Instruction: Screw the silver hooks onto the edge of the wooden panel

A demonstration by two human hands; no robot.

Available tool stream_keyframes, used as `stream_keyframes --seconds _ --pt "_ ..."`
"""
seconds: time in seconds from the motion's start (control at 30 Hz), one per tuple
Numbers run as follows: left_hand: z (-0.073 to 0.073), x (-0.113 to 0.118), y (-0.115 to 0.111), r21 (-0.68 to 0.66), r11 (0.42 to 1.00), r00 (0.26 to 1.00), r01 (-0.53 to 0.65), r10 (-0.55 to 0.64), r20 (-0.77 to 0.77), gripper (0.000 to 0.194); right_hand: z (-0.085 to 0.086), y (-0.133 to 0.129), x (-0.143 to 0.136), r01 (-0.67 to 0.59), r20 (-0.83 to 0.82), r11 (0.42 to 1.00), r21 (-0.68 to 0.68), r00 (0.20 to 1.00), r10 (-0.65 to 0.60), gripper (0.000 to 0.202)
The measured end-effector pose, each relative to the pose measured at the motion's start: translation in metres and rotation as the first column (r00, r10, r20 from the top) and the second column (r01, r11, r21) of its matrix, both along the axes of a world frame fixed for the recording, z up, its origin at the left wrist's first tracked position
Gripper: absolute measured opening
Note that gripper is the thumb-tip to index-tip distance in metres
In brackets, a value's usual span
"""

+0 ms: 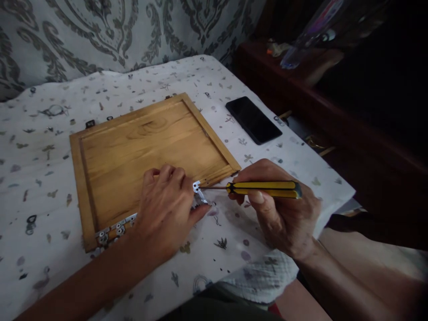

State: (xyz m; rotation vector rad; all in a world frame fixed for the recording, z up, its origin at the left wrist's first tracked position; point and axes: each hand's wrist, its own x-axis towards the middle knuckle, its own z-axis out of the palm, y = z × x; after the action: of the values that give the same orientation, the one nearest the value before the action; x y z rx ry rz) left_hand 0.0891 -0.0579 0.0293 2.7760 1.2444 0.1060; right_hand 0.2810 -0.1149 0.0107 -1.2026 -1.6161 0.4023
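Note:
A wooden framed panel [143,142] lies flat on a patterned white cloth. Silvery metal fittings [120,228] line its near edge toward the left. My left hand [167,207] rests over that near edge, fingers curled and thumb pressed against a metal bracket [201,194]; its palm side is hidden. In my right hand [284,209] is a yellow and black screwdriver [267,188], held level with the shaft pointing left. The tip reaches the bracket; whether it sits in a screw is too small to tell.
A black phone [254,120] lies on the cloth [214,84] behind and right of the panel. Beyond the cloth's right edge is dark red furniture [301,93] with a clear bottle [310,33] on it. Patterned fabric [110,35] rises behind.

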Motion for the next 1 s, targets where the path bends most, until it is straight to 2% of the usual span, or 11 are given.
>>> stream_keyframes --seconds 0.33,0.5,0.63,0.77,0.97,1.0 --pt "0.001 0.001 0.002 -0.061 0.998 1.0 -0.001 0.0 -0.007 0.036 0.0 0.001 -0.002 0.026 0.019 0.999 0.035 0.999 -0.026 0.017" --pt "0.009 -0.006 0.004 -0.082 0.997 1.0 0.013 -0.013 -0.003 0.038 0.0 0.003 -0.002 0.022 0.032 0.999 0.033 0.999 -0.023 0.017" --pt "0.021 -0.03 0.006 -0.058 0.998 0.997 -0.023 0.027 0.067 0.029 -0.001 0.002 -0.001 0.008 0.017 1.0 -0.002 1.0 -0.008 0.019" --pt "0.028 -0.067 0.005 -0.009 0.999 0.982 -0.052 0.053 0.18 0.031 0.001 0.002 -0.002 0.034 0.066 0.999 -0.016 0.997 -0.033 0.022" --pt "0.023 -0.118 0.003 0.003 0.975 0.931 -0.223 0.212 0.296 0.025 0.017 0.012 -0.009 0.052 0.182 0.995 0.085 0.981 -0.067 0.021" --pt "0.021 -0.126 0.004 0.005 0.964 0.915 -0.266 0.251 0.316 0.024 0.02 0.014 -0.01 0.02 0.2 0.992 0.122 0.979 -0.045 0.021"
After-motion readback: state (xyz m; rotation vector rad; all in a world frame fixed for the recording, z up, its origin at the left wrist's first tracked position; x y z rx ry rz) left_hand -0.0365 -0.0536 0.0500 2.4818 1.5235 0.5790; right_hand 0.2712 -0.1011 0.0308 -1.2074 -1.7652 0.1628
